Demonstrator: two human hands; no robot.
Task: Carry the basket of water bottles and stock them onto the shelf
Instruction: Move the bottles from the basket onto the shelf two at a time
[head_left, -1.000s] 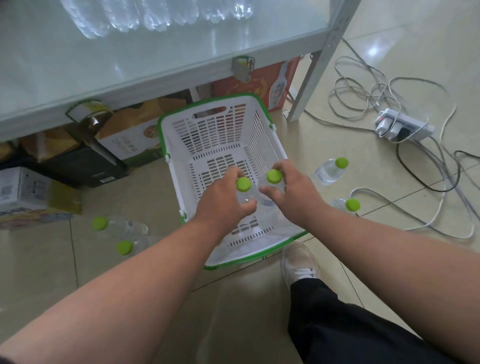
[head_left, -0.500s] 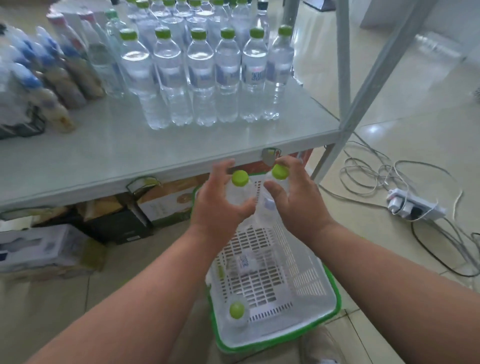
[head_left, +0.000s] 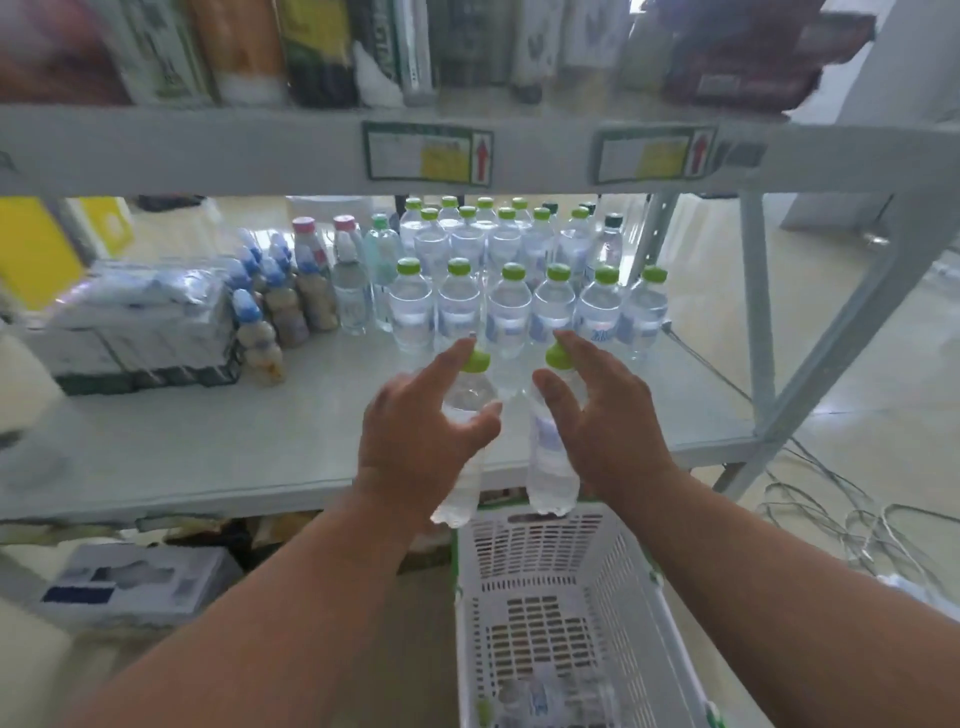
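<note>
My left hand (head_left: 415, 431) grips a clear water bottle (head_left: 466, 395) with a green cap, held upright above the shelf's front edge. My right hand (head_left: 605, 415) grips a second green-capped bottle (head_left: 550, 467) beside it. Both bottles hang in the air just in front of the grey shelf (head_left: 249, 447). Behind them, several rows of green-capped water bottles (head_left: 509, 306) stand on that shelf. Below my arms sits the white basket (head_left: 639, 587) with a green rim, on the floor; a blurred bottle lies in its near end.
Small blue-capped drink bottles (head_left: 260, 332) and a wrapped pack (head_left: 140, 322) stand left on the shelf. An upper shelf beam (head_left: 260, 150) with price labels hangs overhead. A slanted shelf post (head_left: 831, 338) is at right, with cables (head_left: 841, 519) on the floor. Boxes (head_left: 130, 582) sit underneath.
Both hands have risen with their bottles from basket height to the shelf's level, and my view has tilted up from the floor to the shelf.
</note>
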